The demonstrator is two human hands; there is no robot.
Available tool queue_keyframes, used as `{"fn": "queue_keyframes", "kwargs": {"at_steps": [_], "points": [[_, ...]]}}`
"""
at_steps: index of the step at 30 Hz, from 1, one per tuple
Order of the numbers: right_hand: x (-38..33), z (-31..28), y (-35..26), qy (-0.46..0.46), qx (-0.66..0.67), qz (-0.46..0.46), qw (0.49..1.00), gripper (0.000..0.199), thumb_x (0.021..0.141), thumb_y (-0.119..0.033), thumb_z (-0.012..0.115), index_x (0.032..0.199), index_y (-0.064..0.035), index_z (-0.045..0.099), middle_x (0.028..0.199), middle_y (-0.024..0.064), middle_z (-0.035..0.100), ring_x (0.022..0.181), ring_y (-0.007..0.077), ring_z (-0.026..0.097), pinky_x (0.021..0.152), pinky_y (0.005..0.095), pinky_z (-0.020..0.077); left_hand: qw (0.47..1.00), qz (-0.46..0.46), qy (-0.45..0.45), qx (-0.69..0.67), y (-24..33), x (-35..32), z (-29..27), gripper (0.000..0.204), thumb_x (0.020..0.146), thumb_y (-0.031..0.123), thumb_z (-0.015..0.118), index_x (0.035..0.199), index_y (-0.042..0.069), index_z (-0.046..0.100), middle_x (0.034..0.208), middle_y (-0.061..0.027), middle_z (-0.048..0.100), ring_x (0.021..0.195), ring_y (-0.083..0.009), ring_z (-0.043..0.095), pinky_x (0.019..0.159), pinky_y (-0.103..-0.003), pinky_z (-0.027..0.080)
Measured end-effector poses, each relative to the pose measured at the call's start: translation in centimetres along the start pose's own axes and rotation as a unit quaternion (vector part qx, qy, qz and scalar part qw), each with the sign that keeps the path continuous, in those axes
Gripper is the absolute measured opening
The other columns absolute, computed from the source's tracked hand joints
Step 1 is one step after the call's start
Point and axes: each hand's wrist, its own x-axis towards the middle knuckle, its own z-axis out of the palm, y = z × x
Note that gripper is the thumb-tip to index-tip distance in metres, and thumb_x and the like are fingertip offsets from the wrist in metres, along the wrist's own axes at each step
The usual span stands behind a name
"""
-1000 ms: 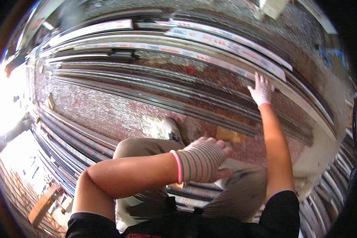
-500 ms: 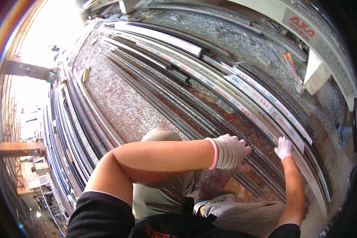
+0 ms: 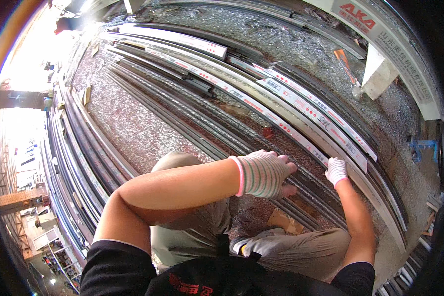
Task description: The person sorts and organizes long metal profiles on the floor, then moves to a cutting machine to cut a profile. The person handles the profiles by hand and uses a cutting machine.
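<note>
My left hand [image 3: 265, 173], in a striped knit glove with a pink cuff, is held low over long dark metal bars [image 3: 241, 143]. Its fingers are extended, with the thumb apart; I cannot tell whether it touches the bars. Farther right, my right hand [image 3: 336, 170] wears a matching glove. Its fingers curl round the near end of a long metal profile [image 3: 286, 129] that carries a white strip with red print. Beside that profile lie more long profiles [image 3: 306, 107] with white labels, running from far left to near right.
Another row of long bars [image 3: 84, 167] lies at the left. At the far right stands a pale machine beam [image 3: 389, 37] above a white support [image 3: 378, 74], near an orange-handled tool [image 3: 344, 61]. A piece of cardboard [image 3: 286, 220] lies by my foot. Glittering shavings [image 3: 143, 113] cover the floor.
The view has shifted, so everything sits farther left and higher in the picture. My left fingers look slightly more spread. The right hand stays at the end of the same profile.
</note>
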Motion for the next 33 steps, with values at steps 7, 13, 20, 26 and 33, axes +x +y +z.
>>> {"fn": "queue_keyframes", "kwargs": {"at_steps": [7, 13, 20, 26, 33], "points": [[-1.9, 1.8, -0.8, 0.065, 0.042, -0.029, 0.997, 0.041, 0.079, -0.035, 0.082, 0.106, -0.008, 0.065, 0.102, 0.0141, 0.07, 0.094, 0.0301, 0.073, 0.084, 0.0419, 0.0583, 1.0, 0.006, 0.014, 0.015, -1.0, 0.9, 1.1, 0.071, 0.097, 0.056, 0.058, 0.14, 0.0, 0.054, 0.125, -0.0219, 0.064, 0.119, -0.0388, 0.061, 0.103, -0.047, 0.049], [-1.8, 3.3, 0.1, 0.124, 0.046, -0.039, 0.991, 0.048, 0.081, -0.036, 0.08, 0.113, -0.0064, 0.06, 0.113, 0.0169, 0.066, 0.1, 0.0316, 0.071, 0.087, 0.0431, 0.0567, 0.98, -0.125, -0.155, -0.001, -5.5, 4.1, -0.1, 0.08, 0.098, 0.064, 0.052, 0.147, 0.002, 0.047, 0.145, -0.0241, 0.055, 0.137, -0.0379, 0.052, 0.113, -0.047, 0.042], [-1.5, 3.1, 1.5, 0.06, 0.129, -0.037, 0.989, 0.046, 0.086, -0.026, 0.073, 0.121, -0.0019, 0.055, 0.113, 0.0225, 0.067, 0.103, 0.0383, 0.069, 0.086, 0.0479, 0.0585, 0.986, -0.135, -0.076, -0.065, -13.0, 7.0, -2.2, 0.074, 0.099, 0.062, 0.055, 0.142, 0.001, 0.054, 0.131, -0.0194, 0.065, 0.121, -0.0322, 0.061, 0.108, -0.041, 0.044], [-5.2, -0.1, 1.6, 0.042, 0.138, -0.074, 0.987, 0.046, 0.083, -0.031, 0.076, 0.115, -0.0034, 0.059, 0.111, 0.0191, 0.069, 0.105, 0.0374, 0.068, 0.091, 0.0492, 0.0549, 0.918, -0.274, -0.006, -0.287, -24.9, 6.5, -1.5, 0.091, 0.086, 0.076, 0.062, 0.145, 0.008, 0.054, 0.136, -0.0159, 0.061, 0.119, -0.0322, 0.06, 0.104, -0.043, 0.047], [-12.8, -4.3, 1.6, 0.112, 0.187, -0.051, 0.975, 0.04, 0.075, -0.028, 0.08, 0.1, -0.0044, 0.06, 0.1, 0.0165, 0.066, 0.095, 0.0377, 0.068, 0.084, 0.0479, 0.0549, 0.648, -0.232, 0.297, -0.662, -34.4, 11.2, 2.4, 0.086, 0.079, 0.075, 0.071, 0.136, 0.013, 0.054, 0.13, -0.0152, 0.061, 0.109, -0.0332, 0.063, 0.091, -0.05, 0.055]]}}
